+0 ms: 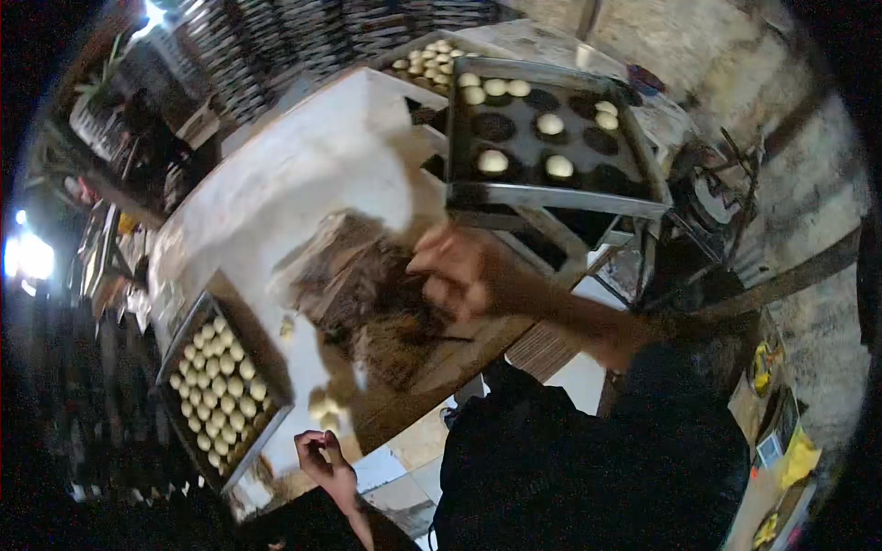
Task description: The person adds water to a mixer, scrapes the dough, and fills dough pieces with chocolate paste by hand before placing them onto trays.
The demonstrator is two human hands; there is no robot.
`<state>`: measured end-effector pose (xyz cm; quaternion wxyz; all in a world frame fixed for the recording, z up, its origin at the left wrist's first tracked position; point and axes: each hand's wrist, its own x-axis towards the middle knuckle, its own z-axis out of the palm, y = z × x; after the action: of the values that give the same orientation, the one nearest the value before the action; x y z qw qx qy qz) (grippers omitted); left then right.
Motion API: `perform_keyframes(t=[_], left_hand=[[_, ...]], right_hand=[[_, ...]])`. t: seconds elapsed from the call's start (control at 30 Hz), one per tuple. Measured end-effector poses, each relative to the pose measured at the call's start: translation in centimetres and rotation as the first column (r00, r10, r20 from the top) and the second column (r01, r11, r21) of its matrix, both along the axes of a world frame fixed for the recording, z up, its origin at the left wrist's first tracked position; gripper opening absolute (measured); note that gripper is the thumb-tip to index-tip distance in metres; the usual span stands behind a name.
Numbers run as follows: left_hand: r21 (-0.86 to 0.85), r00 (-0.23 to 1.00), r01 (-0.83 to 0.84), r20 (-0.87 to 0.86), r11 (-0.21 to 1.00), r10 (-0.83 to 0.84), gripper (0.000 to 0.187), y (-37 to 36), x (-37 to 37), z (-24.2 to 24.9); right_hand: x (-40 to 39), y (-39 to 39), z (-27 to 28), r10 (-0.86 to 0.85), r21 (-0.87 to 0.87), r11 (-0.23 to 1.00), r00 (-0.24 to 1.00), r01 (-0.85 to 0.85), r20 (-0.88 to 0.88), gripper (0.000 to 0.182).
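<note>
My right hand (pixel 455 275) is over the table, beside a crumpled brown cloth or sheet (pixel 354 275). Motion smears its bent fingers, and anything held in them cannot be made out. At the table's near edge, my left hand (pixel 329 466) has its fingers curled toward the thumb; whatever lies between them is hidden. Just above that hand, a few pale dough balls (pixel 326 407) sit on the table. A dark metal tray (pixel 551 195) at the back right bears several spaced dough balls (pixel 493 163).
On the left of the pale table (pixel 266 193), another tray (pixel 271 411) holds rows of dough balls. A third filled tray (pixel 390 72) is behind the dark one. Metal supports (pixel 634 262) stand at the right. A person (pixel 152 138) is at the far left.
</note>
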<state>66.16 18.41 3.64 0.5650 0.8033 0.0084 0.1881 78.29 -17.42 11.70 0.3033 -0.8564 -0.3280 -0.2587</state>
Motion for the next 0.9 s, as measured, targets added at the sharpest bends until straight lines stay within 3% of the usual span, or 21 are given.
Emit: perform_keyframes(t=[0.1, 0.13, 0.17, 0.23, 0.27, 0.3, 0.37, 0.4, 0.43, 0.5, 0.53, 0.57, 0.6, 0.63, 0.67, 0.7, 0.77, 0.8, 0.83, 0.9], left_hand=[[0.156, 0.991, 0.126, 0.018, 0.98, -0.131, 0.015, -3.5, 4.3, 0.5], [0.218, 0.985, 0.169, -0.014, 0.961, -0.17, 0.01, -5.4, 5.8, 2.6], [0.244, 0.979, 0.179, 0.047, 0.953, -0.196, 0.009, -7.5, 7.4, 3.3], [0.308, 0.954, 0.198, 0.156, 0.931, -0.254, 0.01, -11.6, 10.2, 4.6], [0.217, 0.94, 0.286, 0.123, 0.933, -0.317, 0.013, -13.8, 11.2, 5.2], [0.12, 0.921, 0.364, 0.101, 0.924, -0.376, 0.017, -16.4, 12.1, 5.9], [0.434, 0.827, 0.348, 0.276, 0.831, -0.49, 0.017, -22.3, 13.9, 8.0], [0.416, 0.814, 0.364, 0.294, 0.834, -0.502, 0.022, -26.2, 14.0, 8.8], [0.578, 0.733, 0.41, 0.251, 0.705, -0.632, 0.032, -28.9, 15.0, 9.0], [0.42, 0.704, 0.563, 0.207, 0.711, -0.68, 0.046, -35.1, 14.1, 10.8], [0.522, 0.685, 0.565, 0.136, 0.64, -0.716, 0.052, -36.8, 14.0, 10.2], [0.612, 0.669, 0.562, 0.06, 0.557, -0.741, 0.059, -37.9, 14.2, 9.4], [0.639, 0.671, 0.552, 0.041, 0.536, -0.74, 0.06, -38.7, 14.4, 8.7], [0.66, 0.674, 0.546, 0.02, 0.516, -0.739, 0.061, -39.2, 14.4, 8.0], [0.677, 0.676, 0.545, -0.005, 0.495, -0.737, 0.063, -39.3, 14.3, 7.5], [0.648, 0.669, 0.565, 0.003, 0.511, -0.743, 0.062, -39.0, 14.3, 7.6], [0.589, 0.653, 0.601, 0.029, 0.54, -0.757, 0.06, -38.4, 14.3, 8.3], [0.538, 0.662, 0.575, 0.137, 0.617, -0.737, 0.055, -38.2, 14.3, 7.9], [0.386, 0.668, 0.672, 0.054, 0.632, -0.743, 0.057, -37.8, 13.7, 7.7], [0.023, 0.595, 0.803, -0.078, 0.595, -0.8, 0.062, -36.7, 12.0, 7.9]], right_hand=[[-0.2, -12.6, 6.9, -0.511, 0.119, 0.856, 0.859, 0.504, 0.042, 0.012], [0.8, -17.1, 8.2, -0.578, 0.129, 0.811, 0.815, 0.57, 0.035, 0.012], [2.3, -22.2, 8.4, -0.636, 0.022, 0.77, 0.764, 0.638, 0.112, 0.013], [5.2, -31.8, 6.8, -0.771, -0.289, 0.616, 0.636, 0.732, -0.032, 0.022], [6.5, -36.4, 5.3, -0.792, -0.528, 0.542, 0.607, 0.654, -0.062, 0.042], [7.1, -37.9, 4.2, -0.832, -0.603, 0.489, 0.545, 0.63, -0.106, 0.05], [9.5, -40.4, 2.9, -0.895, -0.746, 0.388, 0.416, 0.542, -0.163, 0.066], [11.1, -41.4, 2.0, -0.921, -0.811, 0.292, 0.377, 0.506, -0.096, 0.083], [11.6, -40.8, 3.0, -0.932, -0.806, 0.306, 0.332, 0.506, -0.146, 0.083], [12.4, -39.0, 4.3, -0.935, -0.787, 0.349, 0.24, 0.509, -0.26, 0.085], [14.4, -40.5, 2.7, -0.949, -0.877, 0.3, 0.212, 0.375, -0.234, 0.084], [14.4, -41.5, 1.6, -0.938, -0.802, 0.332, 0.264, 0.496, -0.225, 0.079], [14.7, -42.6, 0.3, -0.946, -0.77, 0.28, 0.301, 0.573, -0.12, 0.075], [15.8, -45.6, -1.1, -0.884, -0.821, 0.333, 0.456, 0.464, -0.102, 0.076], [14.3, -44.0, 0.5, -0.858, -0.661, 0.477, 0.471, 0.579, -0.206, 0.073], [13.6, -43.1, 2.4, -0.83, -0.657, 0.535, 0.475, 0.531, -0.292, 0.07], [11.1, -40.8, 5.3, -0.666, -0.41, 0.746, 0.6, 0.525, -0.444, 0.069], [8.6, -38.9, 6.3, -0.516, -0.141, 0.846, 0.722, 0.514, -0.461, 0.072], [5.8, -35.8, 7.1, -0.385, 0.011, 0.909, 0.846, 0.417, -0.369, 0.066], [0.0, -28.9, 8.8, -0.237, -0.001, 0.971, 0.956, 0.24, -0.175, 0.069]])
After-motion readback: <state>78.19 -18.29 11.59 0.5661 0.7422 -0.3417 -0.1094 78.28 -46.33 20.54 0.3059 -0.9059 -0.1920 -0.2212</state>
